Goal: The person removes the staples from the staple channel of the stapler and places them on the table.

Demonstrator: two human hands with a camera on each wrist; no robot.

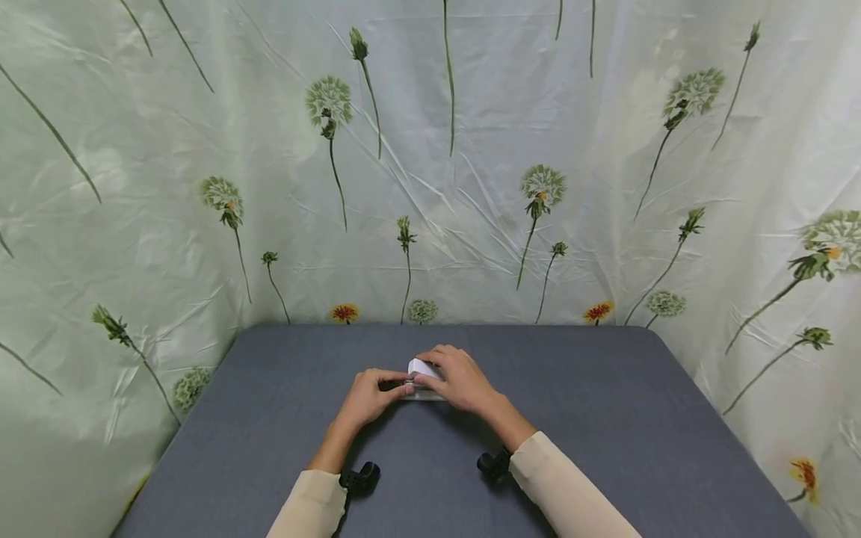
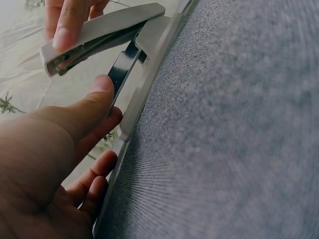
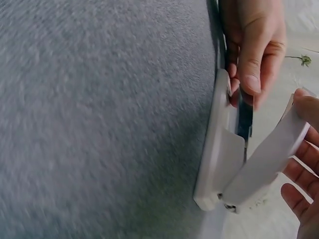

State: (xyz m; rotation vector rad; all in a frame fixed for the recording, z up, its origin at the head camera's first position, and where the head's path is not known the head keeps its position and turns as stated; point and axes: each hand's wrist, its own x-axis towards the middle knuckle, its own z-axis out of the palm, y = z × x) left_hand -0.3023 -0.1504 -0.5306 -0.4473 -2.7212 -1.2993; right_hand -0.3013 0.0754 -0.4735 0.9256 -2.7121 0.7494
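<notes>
Stapler first: the small light-grey plastic stapler (image 1: 422, 377) sits on the grey fabric-covered table (image 1: 605, 418) directly between your two hands, hinged wide open, its base flat on the cloth and its top arm raised. Your right hand (image 1: 460, 381) has its fingers curled over that lifted top arm (image 2: 99, 35), holding it up, while your left hand (image 1: 366, 396) pinches the dark metal staple rail (image 2: 122, 69) between thumb and fingertip, just above the base. Both hands are therefore closed on parts of the same tool, close enough that their fingertips nearly meet. My judgement is that the main risk lies in the sprung parts: if your right fingers slip off the smooth top arm, it could snap down onto your left thumb, and if the rail slips out of your pinch it may jump or scatter staples, though I cannot tell whether any are loaded. The base is not held down by anything visible, so a sideways pull could skid it across the cloth. You have open table on every side of your hands, with the far edge and the flower-printed plastic sheet (image 1: 430, 187) well beyond them, and the side edges well apart too.
</notes>
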